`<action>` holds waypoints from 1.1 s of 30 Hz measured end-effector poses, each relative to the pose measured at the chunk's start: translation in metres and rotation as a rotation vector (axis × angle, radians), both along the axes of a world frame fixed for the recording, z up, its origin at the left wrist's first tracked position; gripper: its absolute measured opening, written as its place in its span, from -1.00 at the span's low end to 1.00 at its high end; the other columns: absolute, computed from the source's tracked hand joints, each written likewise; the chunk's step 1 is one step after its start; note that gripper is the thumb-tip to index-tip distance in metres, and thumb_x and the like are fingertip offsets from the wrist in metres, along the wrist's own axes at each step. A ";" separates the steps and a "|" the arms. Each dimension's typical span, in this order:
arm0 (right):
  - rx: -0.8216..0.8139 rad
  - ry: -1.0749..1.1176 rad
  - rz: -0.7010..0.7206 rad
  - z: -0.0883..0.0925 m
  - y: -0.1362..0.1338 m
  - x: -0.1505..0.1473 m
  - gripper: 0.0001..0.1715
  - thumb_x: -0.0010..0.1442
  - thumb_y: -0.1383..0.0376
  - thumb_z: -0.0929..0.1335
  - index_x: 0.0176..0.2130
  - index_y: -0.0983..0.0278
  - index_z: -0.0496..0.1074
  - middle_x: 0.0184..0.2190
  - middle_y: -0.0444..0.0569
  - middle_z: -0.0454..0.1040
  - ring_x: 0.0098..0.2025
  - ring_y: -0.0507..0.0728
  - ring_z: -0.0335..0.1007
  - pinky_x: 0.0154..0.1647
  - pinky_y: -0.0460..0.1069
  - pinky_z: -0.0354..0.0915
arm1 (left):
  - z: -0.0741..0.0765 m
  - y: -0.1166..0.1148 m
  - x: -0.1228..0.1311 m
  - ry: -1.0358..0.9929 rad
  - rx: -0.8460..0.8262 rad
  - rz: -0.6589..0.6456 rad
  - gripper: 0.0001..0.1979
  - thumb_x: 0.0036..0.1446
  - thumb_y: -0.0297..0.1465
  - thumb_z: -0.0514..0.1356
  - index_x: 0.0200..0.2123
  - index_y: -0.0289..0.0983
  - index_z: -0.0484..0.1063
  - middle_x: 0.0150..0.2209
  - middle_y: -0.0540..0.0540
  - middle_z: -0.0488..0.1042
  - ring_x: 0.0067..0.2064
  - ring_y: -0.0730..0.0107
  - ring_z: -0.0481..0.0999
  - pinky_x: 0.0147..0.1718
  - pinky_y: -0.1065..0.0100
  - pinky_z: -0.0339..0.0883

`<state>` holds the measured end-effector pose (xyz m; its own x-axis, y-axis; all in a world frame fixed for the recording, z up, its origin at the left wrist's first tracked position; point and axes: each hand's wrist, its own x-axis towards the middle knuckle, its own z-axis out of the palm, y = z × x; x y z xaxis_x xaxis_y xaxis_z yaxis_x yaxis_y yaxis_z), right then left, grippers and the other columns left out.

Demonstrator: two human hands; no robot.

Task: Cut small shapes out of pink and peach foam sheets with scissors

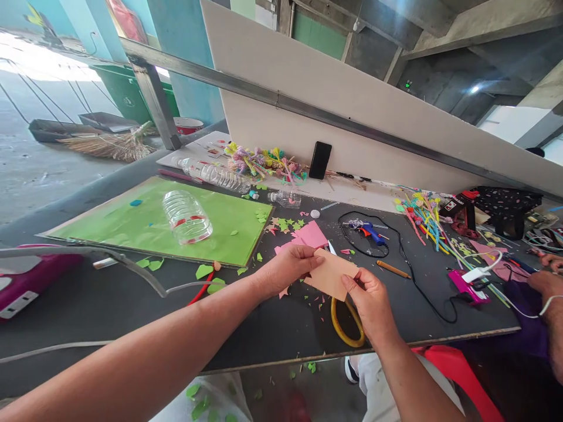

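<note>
My left hand (288, 268) and my right hand (372, 305) both pinch a small peach-coloured foam sheet (331, 274) above the dark table (132, 305). The left fingers grip its upper left edge, the right fingers its lower right edge. Scissors with yellow handles (345, 331) lie under the sheet beside my right hand, their blade tip showing by the sheet's top. Pink foam pieces (310, 235) lie just beyond the sheet.
A green sheet (132, 225) holds a cut plastic bottle (187, 217). A blue glue gun (372, 233) with black cord, a pencil (393, 269), a phone (319, 159), coloured straw flowers (424, 220) and foam scraps lie about. Another person's hand (548, 284) works at right.
</note>
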<state>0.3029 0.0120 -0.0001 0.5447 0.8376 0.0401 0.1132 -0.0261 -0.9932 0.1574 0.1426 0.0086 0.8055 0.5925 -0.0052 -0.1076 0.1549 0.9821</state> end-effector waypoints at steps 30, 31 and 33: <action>0.134 0.351 0.016 0.002 0.009 -0.005 -0.74 0.01 0.18 0.45 -0.29 0.24 0.43 -0.63 -0.29 0.23 -0.70 -0.13 -0.23 -0.72 -0.15 -0.26 | -0.001 -0.004 0.004 0.019 0.036 0.012 -0.71 -0.07 -0.22 0.29 -0.55 -0.28 0.29 -0.60 -0.01 0.48 -0.56 0.43 0.46 -0.48 0.37 0.39; 0.121 0.368 0.040 0.002 0.009 -0.004 -0.73 0.02 0.18 0.44 -0.26 0.24 0.43 -0.63 -0.30 0.21 -0.70 -0.13 -0.24 -0.72 -0.15 -0.27 | 0.000 -0.004 0.004 0.031 0.053 0.013 -0.71 -0.07 -0.22 0.28 -0.56 -0.28 0.28 -0.60 0.00 0.47 -0.57 0.43 0.45 -0.48 0.37 0.38; 0.106 0.393 0.064 0.002 0.009 -0.002 -0.73 0.02 0.18 0.44 -0.27 0.25 0.42 -0.65 -0.31 0.19 -0.71 -0.13 -0.25 -0.72 -0.16 -0.27 | 0.000 -0.004 0.004 0.050 0.086 0.023 -0.71 -0.07 -0.23 0.27 -0.58 -0.27 0.27 -0.61 0.01 0.46 -0.57 0.43 0.44 -0.49 0.36 0.37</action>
<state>0.3009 0.0207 0.0017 0.4827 0.8728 -0.0725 -0.2774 0.0738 -0.9579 0.1615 0.1384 0.0085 0.7920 0.6105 0.0064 -0.0604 0.0680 0.9959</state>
